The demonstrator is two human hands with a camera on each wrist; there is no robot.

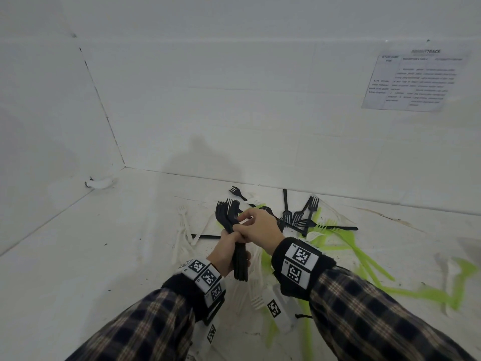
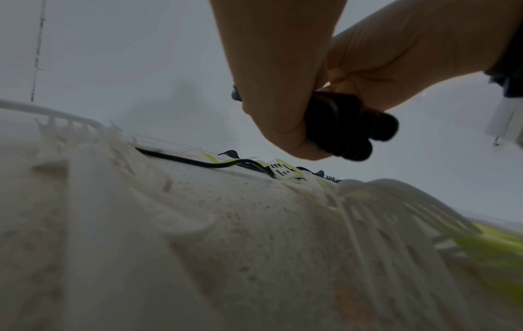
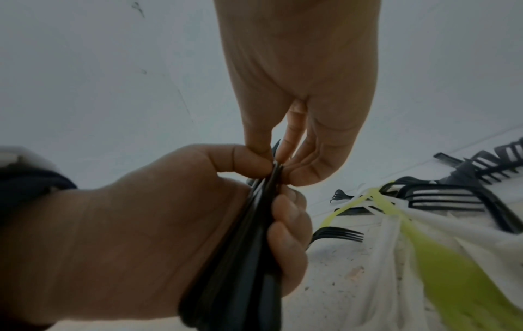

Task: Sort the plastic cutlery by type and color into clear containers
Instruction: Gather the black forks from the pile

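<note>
Where walls meet, littered white surface (image 1: 109, 243)

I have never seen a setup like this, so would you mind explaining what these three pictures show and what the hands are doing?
No machine here: a person wears three cameras. The wide picture comes from the head; the other two look along each wrist. The left hand grips a bundle of black forks. The right hand pinches that bundle near the fork heads. On the white surface lie loose black forks, white forks and green cutlery. A printed sheet hangs on the wall. No clear container can be made out.
</note>
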